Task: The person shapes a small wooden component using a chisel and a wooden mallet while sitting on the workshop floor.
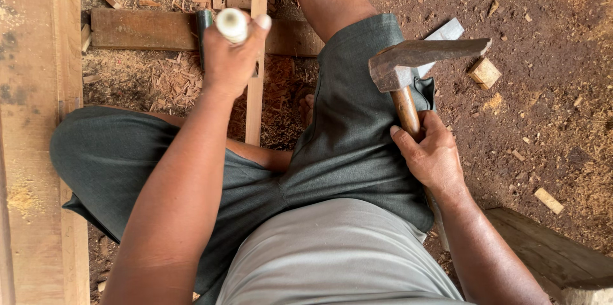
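Note:
My left hand is closed around a chisel with a pale round handle end, held upright over a narrow light wooden strip. The strip lies across a dark wooden plank on the ground. My right hand grips the wooden handle of a claw hammer, whose rusty metal head is raised beside my right thigh. I am seated on the ground in grey shorts, with my knees spread.
Wood chips and shavings cover the dirt floor around the strip. Wide pale boards run along the left edge. Small offcut blocks lie at the right, and a dark timber piece sits at the lower right.

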